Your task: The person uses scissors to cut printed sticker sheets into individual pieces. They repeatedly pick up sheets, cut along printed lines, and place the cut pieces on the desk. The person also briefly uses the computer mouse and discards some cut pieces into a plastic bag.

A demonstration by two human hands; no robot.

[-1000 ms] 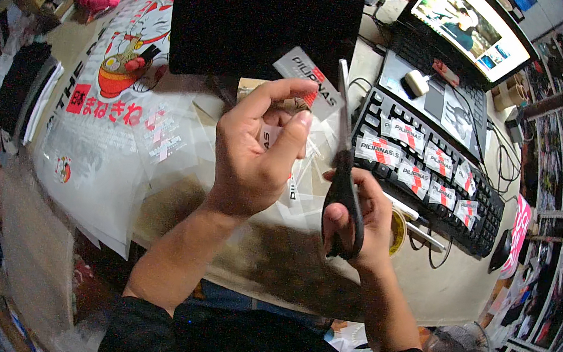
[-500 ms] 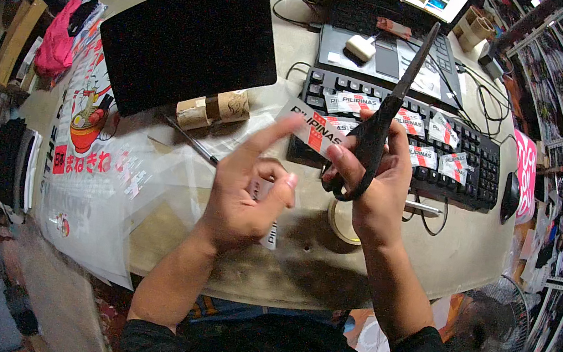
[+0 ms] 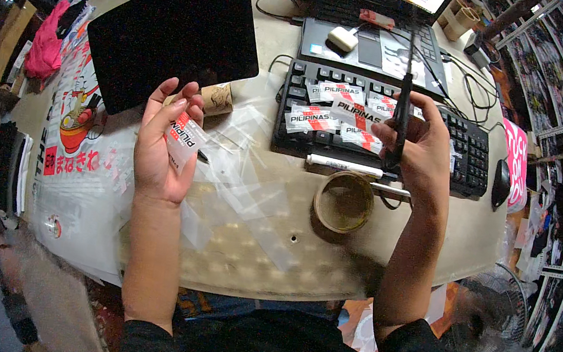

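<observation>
My left hand (image 3: 162, 163) is turned palm up with its fingers curled, and a small clear-edged label (image 3: 184, 139) printed in red and black is held in it. In my right hand (image 3: 429, 140) is a pair of black scissors (image 3: 404, 100), blades upward and seen nearly edge-on. A similar label (image 3: 354, 110) sticks out to the left from that hand's thumb and seems pinched there. Below it, several more such labels (image 3: 309, 119) lie on a black keyboard (image 3: 473, 154), which my right hand partly covers.
A round, open-topped tub or roll (image 3: 319, 214) stands near a white marker (image 3: 344, 165). Clear film scraps (image 3: 250, 197) lie mid-table. A black panel (image 3: 175, 38) and a cardboard tube (image 3: 219, 100) are beyond my left hand. A laptop (image 3: 322, 41) stands behind the keyboard; a mouse (image 3: 502, 182) lies right.
My left hand has moved left, away from my right hand, and turned palm up with the label showing. The scissors have turned edge-on. The round tub or roll and the marker have come into fuller view.
</observation>
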